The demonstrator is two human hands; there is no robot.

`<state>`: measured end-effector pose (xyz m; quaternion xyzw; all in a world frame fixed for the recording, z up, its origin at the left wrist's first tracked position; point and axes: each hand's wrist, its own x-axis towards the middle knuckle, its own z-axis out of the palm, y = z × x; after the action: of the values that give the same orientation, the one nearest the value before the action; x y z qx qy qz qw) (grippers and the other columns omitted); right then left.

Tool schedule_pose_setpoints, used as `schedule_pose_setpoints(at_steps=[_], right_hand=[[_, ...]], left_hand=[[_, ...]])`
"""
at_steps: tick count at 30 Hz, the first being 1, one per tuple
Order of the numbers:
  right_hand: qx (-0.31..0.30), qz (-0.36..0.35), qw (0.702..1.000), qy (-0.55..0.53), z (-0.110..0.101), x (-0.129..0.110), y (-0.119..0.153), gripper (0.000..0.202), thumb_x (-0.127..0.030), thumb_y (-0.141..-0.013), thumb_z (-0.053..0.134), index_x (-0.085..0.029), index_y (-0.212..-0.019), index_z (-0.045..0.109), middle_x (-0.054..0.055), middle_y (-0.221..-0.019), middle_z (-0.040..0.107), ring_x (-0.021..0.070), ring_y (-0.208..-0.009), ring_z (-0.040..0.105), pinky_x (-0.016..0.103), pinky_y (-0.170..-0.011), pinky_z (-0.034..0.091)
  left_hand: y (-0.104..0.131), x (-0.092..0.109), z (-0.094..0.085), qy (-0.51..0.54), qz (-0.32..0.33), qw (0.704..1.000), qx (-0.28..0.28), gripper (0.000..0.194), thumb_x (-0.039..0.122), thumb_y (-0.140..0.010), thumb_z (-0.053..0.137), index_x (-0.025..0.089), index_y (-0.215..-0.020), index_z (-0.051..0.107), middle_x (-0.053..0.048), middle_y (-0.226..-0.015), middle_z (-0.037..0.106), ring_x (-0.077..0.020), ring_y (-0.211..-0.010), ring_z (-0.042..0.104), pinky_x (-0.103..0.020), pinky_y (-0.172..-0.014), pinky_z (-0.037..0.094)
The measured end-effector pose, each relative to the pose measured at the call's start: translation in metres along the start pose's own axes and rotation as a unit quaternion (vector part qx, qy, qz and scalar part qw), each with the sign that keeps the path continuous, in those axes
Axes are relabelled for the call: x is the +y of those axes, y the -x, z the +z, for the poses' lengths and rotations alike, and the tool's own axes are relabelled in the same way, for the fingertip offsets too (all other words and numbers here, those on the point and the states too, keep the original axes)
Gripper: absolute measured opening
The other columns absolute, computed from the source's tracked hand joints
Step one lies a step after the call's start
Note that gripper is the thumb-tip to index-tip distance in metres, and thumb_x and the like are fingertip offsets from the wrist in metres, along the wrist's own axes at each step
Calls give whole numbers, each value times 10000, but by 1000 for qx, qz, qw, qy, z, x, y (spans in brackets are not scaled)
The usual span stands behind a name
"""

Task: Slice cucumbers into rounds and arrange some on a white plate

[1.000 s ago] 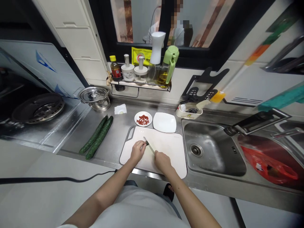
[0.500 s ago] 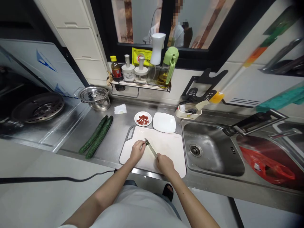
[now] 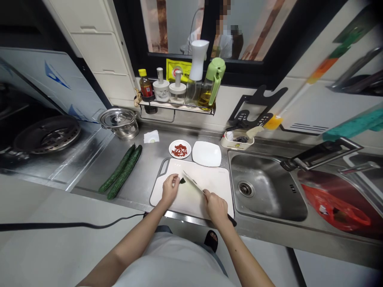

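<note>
My right hand (image 3: 216, 206) is closed round the black handle of a kitchen knife (image 3: 194, 183). The blade points up and left across a white cutting board (image 3: 209, 207). Close to the fingertips of my left hand (image 3: 170, 190) lies a small dark green piece (image 3: 182, 180), which looks like cucumber skin. My left fingers are bent and slightly apart, with nothing visible between them. Another bit of dark green shows beside the blade, partly hidden by it. Beyond the board sit a small plate of chopped red pieces (image 3: 180, 150) and a white square plate (image 3: 206, 154).
Two cucumbers (image 3: 121, 171) lie on the steel counter at left, near a lidded pot (image 3: 119, 122). A sink (image 3: 269, 191) borders the board on the right. Over the counter hangs a rack (image 3: 176, 107) of bottles and jars. A person is visible through the window.
The knife and my right hand have shifted to the right, and more of the handle shows. My left hand has drawn slightly left, off the dark green piece.
</note>
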<state>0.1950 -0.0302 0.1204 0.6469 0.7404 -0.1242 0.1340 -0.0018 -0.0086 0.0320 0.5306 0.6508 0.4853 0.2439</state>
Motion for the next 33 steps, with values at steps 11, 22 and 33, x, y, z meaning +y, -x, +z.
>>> schedule_pose_setpoints(at_steps=[11,22,33], right_hand=[[158,-39,986,32,9,17,3,425,-192,-873,492,-236,-1293,535,85,-906,606,205,-859,490,316,-752,272],[161,-69,984,30,5,14,4,401,-215,-878,472,-242,-1271,544,91,-897,588,215,-837,453,328,-736,262],[157,-63,985,38,13,25,2,419,-196,-854,519,-248,-1269,553,76,-904,603,209,-845,476,327,-754,266]], left_hand=[[-49,33,-30,62,-29,987,-143,283,379,-821,570,170,-980,676,-75,-1004,699,-185,-921,643,-278,-812,508],[-56,53,-22,-38,73,933,-352,230,375,-776,616,211,-888,732,-64,-950,705,-198,-886,635,-281,-805,496],[-70,22,-9,13,-54,977,-204,226,375,-709,665,159,-774,675,-28,-695,680,-136,-630,596,-227,-598,460]])
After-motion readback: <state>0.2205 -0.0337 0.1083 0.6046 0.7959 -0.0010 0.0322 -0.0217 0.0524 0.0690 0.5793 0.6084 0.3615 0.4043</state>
